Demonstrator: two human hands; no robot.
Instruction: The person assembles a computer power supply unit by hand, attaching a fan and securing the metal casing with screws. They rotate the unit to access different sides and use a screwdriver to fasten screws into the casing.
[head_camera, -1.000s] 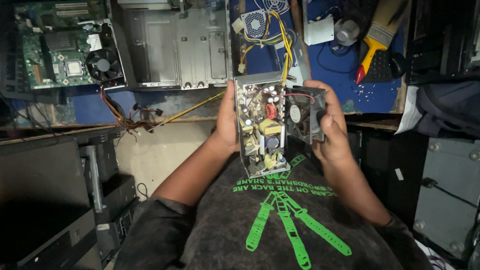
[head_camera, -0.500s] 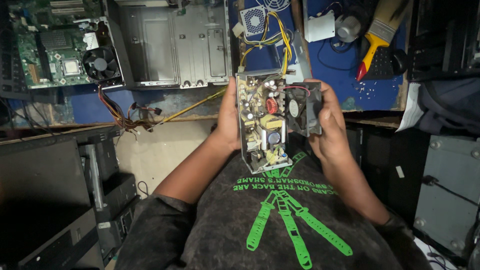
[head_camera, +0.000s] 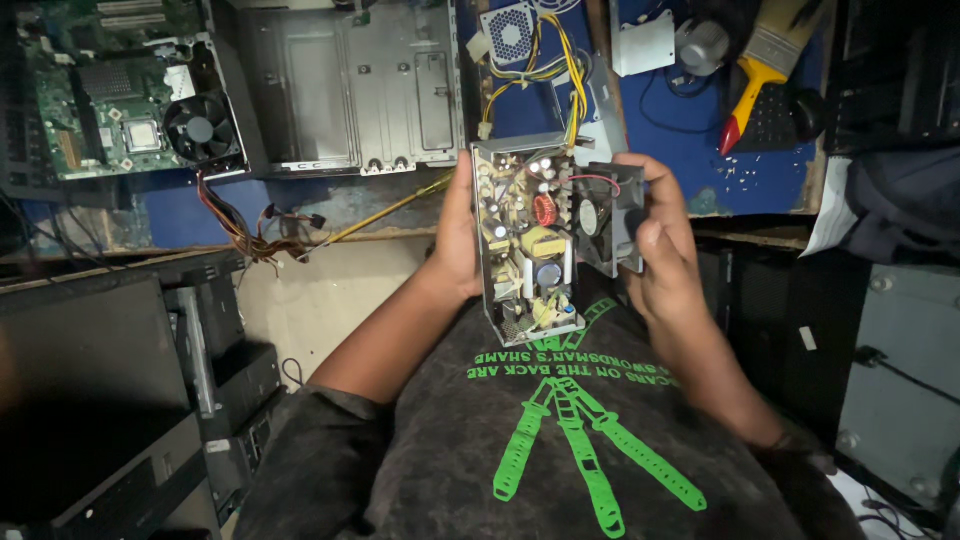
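I hold an opened power supply unit (head_camera: 524, 240) upright over my lap, its circuit board with capacitors and a red coil facing me. My left hand (head_camera: 458, 235) grips its left metal wall. My right hand (head_camera: 660, 240) clasps the small black fan (head_camera: 600, 222) that hangs at the unit's right side on thin red and black wires. Yellow and black cables (head_camera: 560, 75) run from the unit's top up onto the blue bench.
On the bench behind lie a green motherboard with a cooler fan (head_camera: 130, 95), a grey metal computer case panel (head_camera: 350, 85), a yellow-handled brush (head_camera: 755, 70) and a small white fan (head_camera: 510, 32). Dark computer cases (head_camera: 120, 400) stand at my left, a grey cabinet (head_camera: 900, 380) at my right.
The power supply has stayed between my hands, shifting slightly to the right and tilting a little. My right hand has adjusted its hold on the fan.
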